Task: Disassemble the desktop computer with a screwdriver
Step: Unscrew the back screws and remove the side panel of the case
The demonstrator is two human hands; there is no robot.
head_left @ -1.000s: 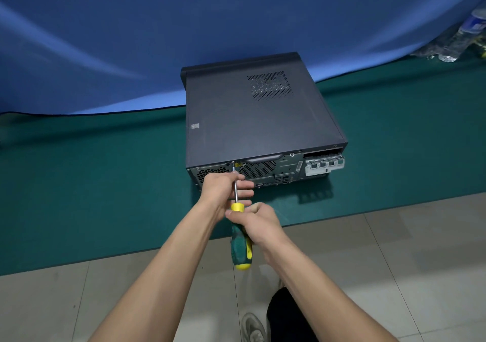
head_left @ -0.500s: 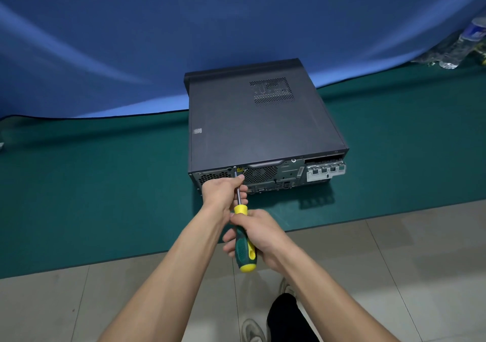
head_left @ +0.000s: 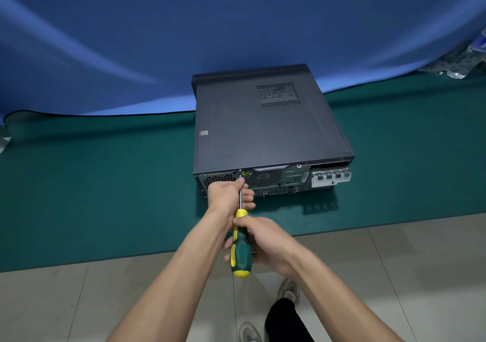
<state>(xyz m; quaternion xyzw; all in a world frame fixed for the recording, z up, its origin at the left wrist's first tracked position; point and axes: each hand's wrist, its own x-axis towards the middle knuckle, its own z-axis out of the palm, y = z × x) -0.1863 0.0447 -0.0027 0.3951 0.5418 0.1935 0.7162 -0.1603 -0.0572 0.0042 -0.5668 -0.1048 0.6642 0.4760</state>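
Inspecting the head view, I find the desktop computer [head_left: 263, 123] lying flat on the green mat [head_left: 105, 197], its rear panel facing the person and its far end against the blue backdrop [head_left: 184, 39]. I note the case sits just beyond both hands, with the left hand directly in front of the left part of the rear panel.

The screwdriver [head_left: 239, 236] runs from the person toward the case. Its tip meets the upper edge of the rear panel, near the left fan grille; I cannot tell from this view whether it sits in a screw head.

The left hand [head_left: 228, 194] is closed around the metal shaft close to the tip, fingers curled on the right side of the shaft, and lies just beside the panel; contact with the panel cannot be confirmed. The right hand [head_left: 265, 239] grasps the green and yellow handle, thumb lying across its top, positioned nearer the person and over the mat's near edge.

A white bracket [head_left: 331, 178] projects from the right end of the rear panel. Grey floor tiles [head_left: 394, 276] lie below the mat, where I see two shoes [head_left: 289, 290] and a dark trouser leg [head_left: 286, 320]. Plastic bottles [head_left: 462, 60] lie at the far right.
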